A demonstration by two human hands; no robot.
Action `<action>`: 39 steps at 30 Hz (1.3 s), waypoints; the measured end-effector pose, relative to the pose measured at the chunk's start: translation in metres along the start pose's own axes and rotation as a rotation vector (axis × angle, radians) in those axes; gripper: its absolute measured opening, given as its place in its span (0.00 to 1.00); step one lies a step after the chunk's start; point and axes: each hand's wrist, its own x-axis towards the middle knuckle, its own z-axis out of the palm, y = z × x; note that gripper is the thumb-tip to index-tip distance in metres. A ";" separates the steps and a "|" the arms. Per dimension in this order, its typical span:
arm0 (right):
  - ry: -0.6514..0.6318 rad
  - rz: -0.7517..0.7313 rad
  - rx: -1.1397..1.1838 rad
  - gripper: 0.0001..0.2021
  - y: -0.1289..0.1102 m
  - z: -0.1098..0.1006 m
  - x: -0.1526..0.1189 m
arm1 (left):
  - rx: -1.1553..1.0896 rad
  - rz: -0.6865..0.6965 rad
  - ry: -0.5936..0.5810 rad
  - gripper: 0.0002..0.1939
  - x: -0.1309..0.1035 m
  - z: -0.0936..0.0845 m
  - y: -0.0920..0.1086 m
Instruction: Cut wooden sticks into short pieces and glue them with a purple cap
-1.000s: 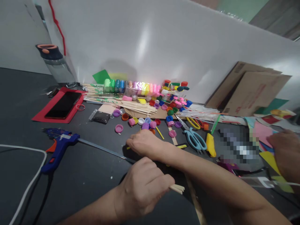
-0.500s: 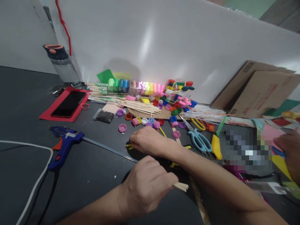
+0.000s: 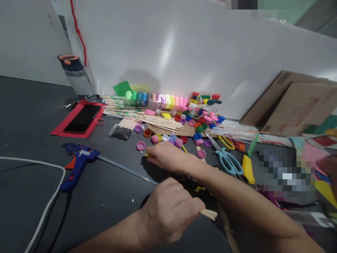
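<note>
Several thin wooden sticks (image 3: 209,214) stick out of my left hand (image 3: 171,211), which is closed round them near the bottom centre. My right hand (image 3: 165,156) reaches across above it, fingers pressed together on a small yellow piece (image 3: 149,155), of which only a bit shows at the fingertips. Under my right forearm lie dark and yellow items, mostly hidden. Just beyond my right hand are coloured bottle caps (image 3: 140,146). A clear glue stick (image 3: 126,168) runs from the blue glue gun (image 3: 79,165) toward my left hand.
A phone (image 3: 82,118) on red paper, a water bottle (image 3: 79,77), and a black packet (image 3: 122,133) lie left. Clay tubs (image 3: 158,100) and sticks stand behind. Blue scissors (image 3: 229,161), a yellow cutter (image 3: 248,168) and cardboard (image 3: 300,105) are right. Another person's hand (image 3: 328,163) shows at the right edge.
The whole view has shifted slightly, with things appearing further right. My right fingers now cover more of the yellow piece. My left hand still holds the sticks.
</note>
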 end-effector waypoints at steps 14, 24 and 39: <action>-0.018 0.127 0.211 0.15 0.020 -0.008 0.065 | 0.015 0.004 0.018 0.12 0.003 -0.001 -0.002; 0.016 0.118 0.220 0.15 0.011 -0.007 0.066 | 0.012 -0.010 -0.001 0.13 0.002 -0.002 0.001; 0.136 0.081 -0.024 0.10 0.075 -0.034 -0.016 | -0.093 -0.101 0.029 0.11 0.006 -0.005 0.003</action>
